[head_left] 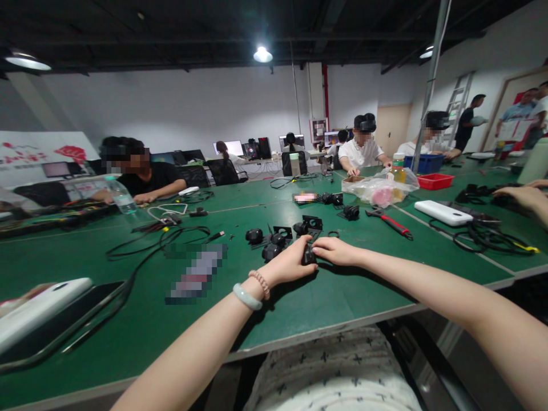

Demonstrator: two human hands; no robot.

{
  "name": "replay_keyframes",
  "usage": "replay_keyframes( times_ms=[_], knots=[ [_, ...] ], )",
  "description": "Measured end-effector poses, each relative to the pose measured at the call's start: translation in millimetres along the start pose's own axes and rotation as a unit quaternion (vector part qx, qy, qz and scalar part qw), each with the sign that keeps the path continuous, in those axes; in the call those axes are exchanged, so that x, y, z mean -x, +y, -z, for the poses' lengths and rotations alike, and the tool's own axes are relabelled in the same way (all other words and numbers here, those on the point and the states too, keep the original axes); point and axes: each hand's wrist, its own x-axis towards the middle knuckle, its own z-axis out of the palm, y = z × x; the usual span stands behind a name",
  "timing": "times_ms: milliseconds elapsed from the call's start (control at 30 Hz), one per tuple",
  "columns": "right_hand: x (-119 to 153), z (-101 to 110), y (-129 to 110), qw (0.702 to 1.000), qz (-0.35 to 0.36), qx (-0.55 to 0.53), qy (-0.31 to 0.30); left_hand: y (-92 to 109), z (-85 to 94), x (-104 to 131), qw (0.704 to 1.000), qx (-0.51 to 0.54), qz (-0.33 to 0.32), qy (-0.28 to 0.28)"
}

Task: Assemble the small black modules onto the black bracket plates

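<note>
Both hands meet on one small black part [309, 256] sitting on the green table [325, 297], near the front edge, centre of view. Left hand [291, 264] wraps it from the left, fingers curled around the body, thumb on top; wrist carries a pale bangle [247, 297] and a pink bead bracelet [261, 283]. Right hand [336, 251] comes in from the right, fingertips pinched narrow against the part's top right side. Part is too small and covered to tell its exact type. Just beyond the hands: a loose cluster of similar black parts [271, 251] and two black square brackets [313, 222], near but not touching the hands. Further right, red-handled pliers [390, 222], then a white power bank [443, 212] beside a coil of black cable [483, 237]. Clear plastic bag [381, 188] and red tray [435, 181] sit further back. Left side: black cables [141, 251] and a white device [38, 311] at the near left corner. Other people sit around the table; another person's hand [520, 197] rests at the right edge.
</note>
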Motion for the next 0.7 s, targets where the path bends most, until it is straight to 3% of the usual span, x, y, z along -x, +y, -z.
replay_keyframes(
  times_ms=[400, 700],
  knots=[
    [1, 4, 0, 1.0, 0.002, 0.022, -0.002, 1, 0.1, 0, 1.0, -0.004, -0.002, -0.004],
    [6, 11, -9, 0.996, 0.052, 0.001, 0.079, 7, 3.2, 1, 1.0, 0.009, -0.018, -0.002]
  ],
)
